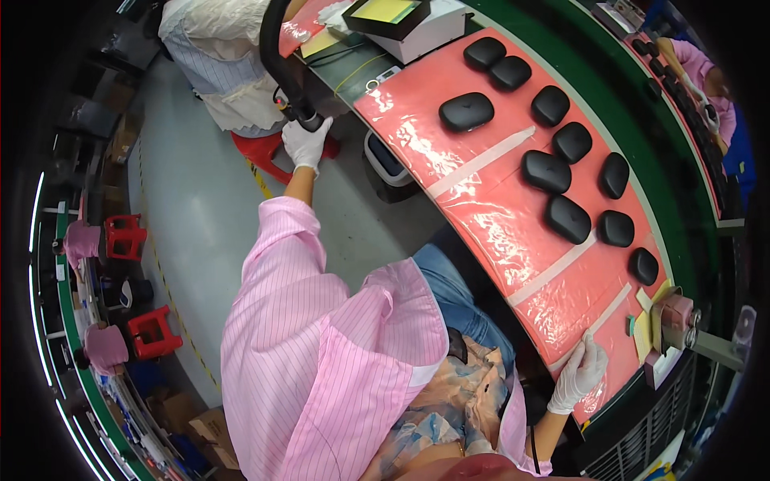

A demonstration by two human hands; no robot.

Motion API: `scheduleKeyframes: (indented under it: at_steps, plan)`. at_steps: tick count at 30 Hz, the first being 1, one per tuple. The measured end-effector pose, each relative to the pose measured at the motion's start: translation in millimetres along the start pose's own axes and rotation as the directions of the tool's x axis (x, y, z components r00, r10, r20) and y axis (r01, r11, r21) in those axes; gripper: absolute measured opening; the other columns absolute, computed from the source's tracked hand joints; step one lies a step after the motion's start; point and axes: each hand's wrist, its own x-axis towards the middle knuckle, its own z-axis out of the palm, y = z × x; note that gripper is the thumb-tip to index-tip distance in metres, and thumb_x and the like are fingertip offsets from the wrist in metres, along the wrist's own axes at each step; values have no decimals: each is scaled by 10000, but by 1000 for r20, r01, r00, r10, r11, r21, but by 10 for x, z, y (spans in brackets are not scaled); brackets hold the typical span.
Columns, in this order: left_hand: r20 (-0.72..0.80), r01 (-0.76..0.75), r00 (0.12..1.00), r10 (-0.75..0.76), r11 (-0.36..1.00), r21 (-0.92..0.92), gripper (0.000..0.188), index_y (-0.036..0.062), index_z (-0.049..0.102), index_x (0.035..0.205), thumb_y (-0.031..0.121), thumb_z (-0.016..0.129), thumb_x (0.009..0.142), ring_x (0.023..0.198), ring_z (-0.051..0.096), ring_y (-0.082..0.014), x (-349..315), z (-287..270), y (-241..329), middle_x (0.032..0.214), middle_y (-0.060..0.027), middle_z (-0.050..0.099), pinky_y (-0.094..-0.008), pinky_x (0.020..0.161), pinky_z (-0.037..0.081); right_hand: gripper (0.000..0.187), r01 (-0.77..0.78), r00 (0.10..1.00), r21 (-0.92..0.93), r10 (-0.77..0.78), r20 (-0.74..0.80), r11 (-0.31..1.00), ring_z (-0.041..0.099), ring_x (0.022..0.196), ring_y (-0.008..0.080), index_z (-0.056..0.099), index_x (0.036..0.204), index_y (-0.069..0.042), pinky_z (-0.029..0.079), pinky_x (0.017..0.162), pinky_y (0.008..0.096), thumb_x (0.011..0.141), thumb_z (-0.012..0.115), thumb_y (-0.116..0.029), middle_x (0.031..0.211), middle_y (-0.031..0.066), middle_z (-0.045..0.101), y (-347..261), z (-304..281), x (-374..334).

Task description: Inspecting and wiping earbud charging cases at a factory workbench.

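My left hand point(305, 145), in a white glove, is closed round the lower end of a thick black hose point(277, 60), off the bench's left side and above the floor. My right hand point(581, 375), also gloved in white, rests on the near end of the bench's pink plastic-covered mat point(481, 216). Its fingers are stretched out beside a pale tape strip point(611, 309), and nothing shows in them. Several rounded black cases point(568, 219) lie spread over the mat, out of reach of both hands' fingers.
A grey box with a black-framed tray point(389, 18) stands at the bench's far end. Yellow papers and a clamp-like fixture point(678, 313) sit at the right corner. A red stool point(265, 156) and a co-worker in a pale apron point(220, 60) are at far left. A green conveyor point(642, 136) runs beyond.
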Motion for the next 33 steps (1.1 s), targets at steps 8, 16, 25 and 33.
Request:
scheduleKeyframes:
  at_steps: [8,16,25,33]
  plan:
    - [707,753,641,-298,70,-654,661,143,522,1263,624,621,821,1111,544,-350,-56,-278,-132,1175,-98,580,-510,986,432,159,-41,942,191,101,-319,981,603,909,141,677,1062,2,461,834,276,926,634,-68,980,76,674,394,-711,955]
    - [649,980,31,760,106,-171,1049,-30,306,1456,739,560,789,1233,494,-441,-1183,-1009,891,1345,-300,489,-532,1101,343,256,-87,970,-108,59,-236,990,636,861,289,709,1032,-58,487,777,377,898,582,-235,896,136,653,1557,-1256,1693]
    - [614,782,378,693,115,-612,1053,-129,441,1338,777,472,802,1138,582,-441,-2347,-1240,2644,1248,-323,557,-493,1005,477,273,-57,998,-47,56,-6,997,630,1031,192,655,1169,-19,474,908,289,959,552,-160,1066,113,670,1822,-1279,1733]
    - [529,750,149,836,253,-611,881,-41,433,1381,681,459,876,1161,594,-310,-2793,-1231,3034,1256,-235,585,-401,992,499,299,543,839,417,-460,-289,729,602,807,188,668,1088,-31,493,730,311,803,624,50,982,66,655,-269,-719,1134]
